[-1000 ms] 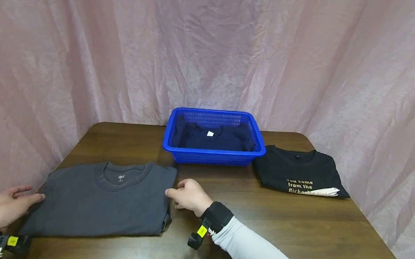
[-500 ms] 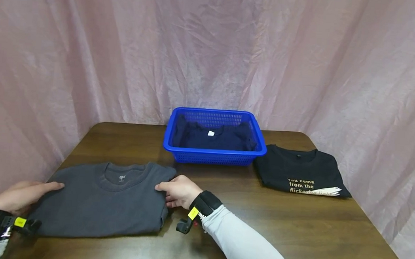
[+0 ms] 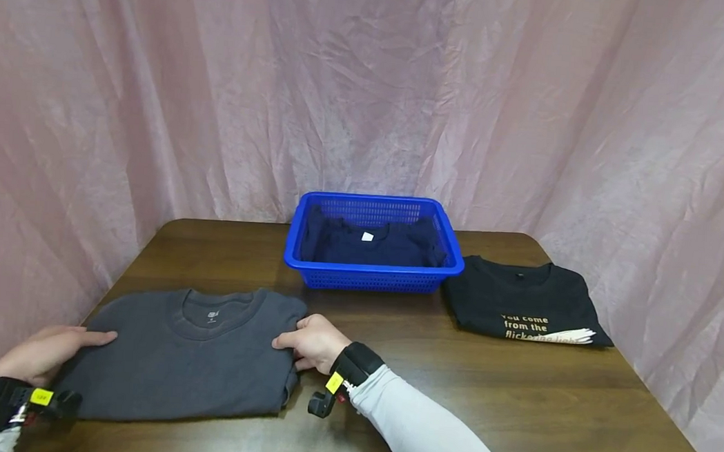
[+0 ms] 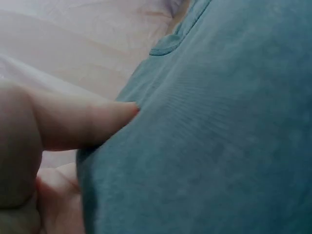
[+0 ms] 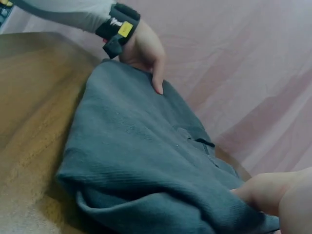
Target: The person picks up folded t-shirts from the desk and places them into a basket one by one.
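A folded dark grey T-shirt [image 3: 185, 367] lies at the left front of the table, its collar toward the back. At its left side my left hand [image 3: 49, 352] grips the edge, thumb on top and the other fingers tucked under the cloth. My right hand [image 3: 314, 344] pinches the opposite edge, the thumb [image 5: 258, 190] over the fabric. In the right wrist view the T-shirt [image 5: 131, 141] stretches between both hands, with loose folds at the near end. The fingers beneath the cloth are mostly hidden.
A blue plastic basket [image 3: 374, 269] stands at the back middle of the wooden table [image 3: 451, 397], with a folded navy shirt [image 3: 376, 247] inside. Right of it lies a folded black T-shirt [image 3: 525, 298] with printed lettering. A pink curtain [image 3: 370, 88] hangs behind the table.
Both hands have moved inward onto the grey T-shirt's sides and taken hold of them. The left edge of the shirt has shifted slightly to the right.
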`<action>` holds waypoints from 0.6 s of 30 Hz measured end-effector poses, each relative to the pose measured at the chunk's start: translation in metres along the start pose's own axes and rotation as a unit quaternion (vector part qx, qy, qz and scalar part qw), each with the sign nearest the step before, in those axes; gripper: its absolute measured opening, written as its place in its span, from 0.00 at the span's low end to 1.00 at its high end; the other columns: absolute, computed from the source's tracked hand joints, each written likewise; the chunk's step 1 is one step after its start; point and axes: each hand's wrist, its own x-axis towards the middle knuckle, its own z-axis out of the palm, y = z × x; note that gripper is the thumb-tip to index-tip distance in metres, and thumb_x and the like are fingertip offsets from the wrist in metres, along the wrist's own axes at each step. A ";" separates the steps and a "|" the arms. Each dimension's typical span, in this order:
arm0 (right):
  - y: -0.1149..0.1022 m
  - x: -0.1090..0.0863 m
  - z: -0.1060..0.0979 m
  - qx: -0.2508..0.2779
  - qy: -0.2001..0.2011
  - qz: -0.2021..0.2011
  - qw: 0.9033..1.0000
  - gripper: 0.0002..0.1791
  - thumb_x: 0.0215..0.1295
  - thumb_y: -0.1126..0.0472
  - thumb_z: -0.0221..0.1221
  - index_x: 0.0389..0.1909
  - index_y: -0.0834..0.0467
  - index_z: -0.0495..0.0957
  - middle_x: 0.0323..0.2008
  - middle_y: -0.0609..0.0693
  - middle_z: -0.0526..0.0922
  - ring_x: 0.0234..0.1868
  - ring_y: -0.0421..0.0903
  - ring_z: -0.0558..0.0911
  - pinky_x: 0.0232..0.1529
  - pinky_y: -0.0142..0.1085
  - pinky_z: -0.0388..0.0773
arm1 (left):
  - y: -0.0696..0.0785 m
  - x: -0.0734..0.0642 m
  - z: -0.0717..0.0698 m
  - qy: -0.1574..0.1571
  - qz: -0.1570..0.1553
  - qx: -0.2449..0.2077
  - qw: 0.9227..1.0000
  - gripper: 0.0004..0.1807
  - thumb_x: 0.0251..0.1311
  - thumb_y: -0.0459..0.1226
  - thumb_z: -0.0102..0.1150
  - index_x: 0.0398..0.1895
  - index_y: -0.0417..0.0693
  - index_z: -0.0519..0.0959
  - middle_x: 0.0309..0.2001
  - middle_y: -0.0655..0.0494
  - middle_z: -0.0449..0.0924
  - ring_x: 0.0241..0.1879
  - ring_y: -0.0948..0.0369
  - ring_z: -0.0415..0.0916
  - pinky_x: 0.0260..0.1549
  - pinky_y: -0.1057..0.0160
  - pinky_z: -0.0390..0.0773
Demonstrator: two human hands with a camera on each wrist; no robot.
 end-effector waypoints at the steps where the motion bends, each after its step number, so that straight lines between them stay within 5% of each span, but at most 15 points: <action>1: 0.001 0.000 0.000 -0.001 0.002 -0.003 1.000 0.12 0.68 0.70 0.68 0.50 0.66 0.81 0.45 0.57 0.90 0.47 0.50 0.91 0.60 0.57 0.89 | -0.003 0.001 0.000 -0.001 -0.003 -0.009 1.000 0.53 0.87 0.52 0.45 0.76 0.06 0.38 0.73 0.12 0.58 0.56 0.52 0.85 0.56 0.50 0.89; 4: 0.003 0.000 -0.002 0.005 0.002 -0.014 1.000 0.09 0.67 0.70 0.67 0.47 0.65 0.82 0.45 0.56 0.91 0.46 0.49 0.91 0.59 0.55 0.89 | -0.009 0.002 0.000 -0.003 -0.003 -0.027 1.000 0.55 0.88 0.55 0.42 0.76 0.07 0.31 0.77 0.10 0.46 0.58 0.50 0.84 0.57 0.50 0.89; 10: 0.001 -0.001 -0.004 0.000 0.000 -0.026 1.000 0.07 0.67 0.69 0.67 0.45 0.64 0.83 0.44 0.54 0.91 0.44 0.47 0.91 0.57 0.52 0.91 | -0.013 0.002 -0.001 -0.019 0.021 -0.046 0.999 0.52 0.89 0.54 0.33 0.77 0.09 0.28 0.79 0.11 0.38 0.62 0.53 0.81 0.57 0.56 0.88; 18: 0.000 -0.005 -0.004 0.002 -0.005 -0.037 0.999 0.09 0.68 0.69 0.66 0.47 0.66 0.84 0.44 0.53 0.91 0.44 0.46 0.90 0.55 0.51 0.91 | -0.011 -0.005 -0.001 -0.037 0.013 -0.100 0.994 0.50 0.89 0.52 0.32 0.79 0.15 0.24 0.80 0.13 0.30 0.64 0.52 0.76 0.57 0.56 0.85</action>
